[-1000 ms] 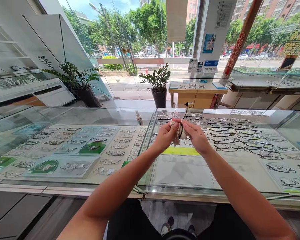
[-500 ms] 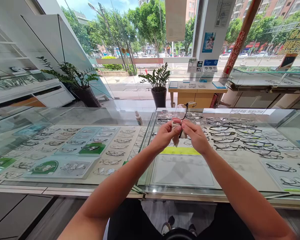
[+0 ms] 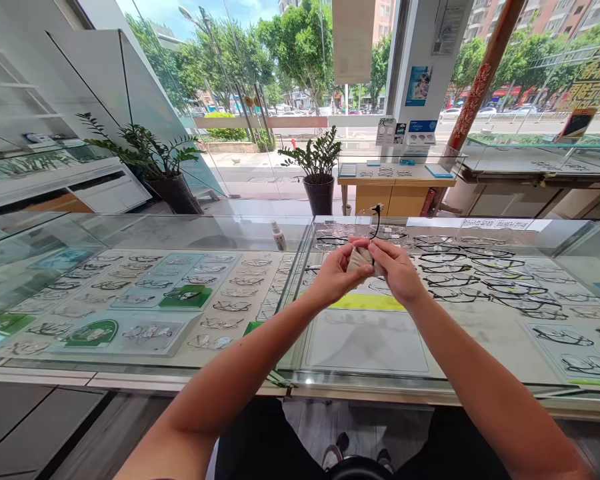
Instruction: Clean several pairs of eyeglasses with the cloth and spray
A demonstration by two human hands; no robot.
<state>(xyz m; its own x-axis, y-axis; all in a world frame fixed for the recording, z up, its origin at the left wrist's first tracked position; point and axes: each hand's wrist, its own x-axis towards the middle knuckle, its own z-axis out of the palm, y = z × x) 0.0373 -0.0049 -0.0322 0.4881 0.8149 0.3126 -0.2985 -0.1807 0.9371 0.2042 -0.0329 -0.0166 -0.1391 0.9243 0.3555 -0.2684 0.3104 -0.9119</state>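
Note:
My left hand [image 3: 341, 272] is closed on a beige cloth [image 3: 361, 259], which is folded over part of a pair of eyeglasses [image 3: 378, 224]. My right hand [image 3: 397, 269] grips the same glasses from the other side, its fingers against the cloth. The dark rim of the glasses rises above my fingertips; the lower part is hidden by the cloth and fingers. Both hands are raised over the glass display counter [image 3: 365, 343]. A small white spray bottle [image 3: 279, 236] stands on the counter to the left of my hands.
Rows of eyeglass frames [image 3: 440, 267] lie under the glass on the right, with more frames [image 3: 150, 285] in the left section. Beyond the counter stand a potted plant [image 3: 319, 190] and a wooden display table [image 3: 395, 193]. A large window is behind them.
The cloth has been wrapped further around the glasses, and my left fingers now lie across it. The glasses have turned, so their upper lens shows less plainly.

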